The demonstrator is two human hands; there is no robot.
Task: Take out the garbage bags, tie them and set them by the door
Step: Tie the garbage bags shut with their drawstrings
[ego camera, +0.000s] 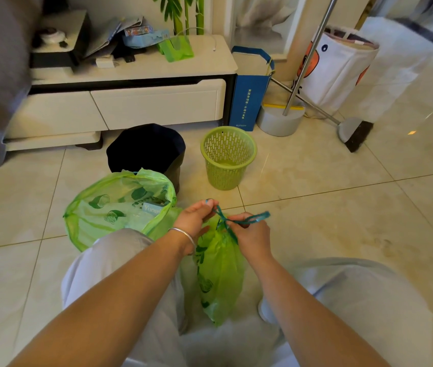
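Nearest the camera, the small green bag [219,274] hung between the person's knees, its long axis running almost straight down from the two hands that gathered its neck. The left hand [194,219] pinched one end of the teal drawstring [239,221] and the right hand [249,235] gripped the other loop, so both hands were closed on the cord just above the bunched mouth. The strands crossed between the hands, right over the neck, and the next pull would likely have to go outward, left and right, across the bag's hanging axis to draw the knot down. Neither hand was clearly nearer the crossing. Whether a knot had already formed there was hard to tell, since the cord was thin and partly hidden by fingers. The bag looked slim, lightly filled, thin and translucent, with dark green prints.

Just beyond the left wrist, a second, larger green bag [120,205] sat on the tiled floor [342,221] with its mouth wide open and untied, some packaging showing inside. Behind it stood a dark bin [146,147], and to its right a green slotted basket [227,157] with no liner. No door showed from this angle.
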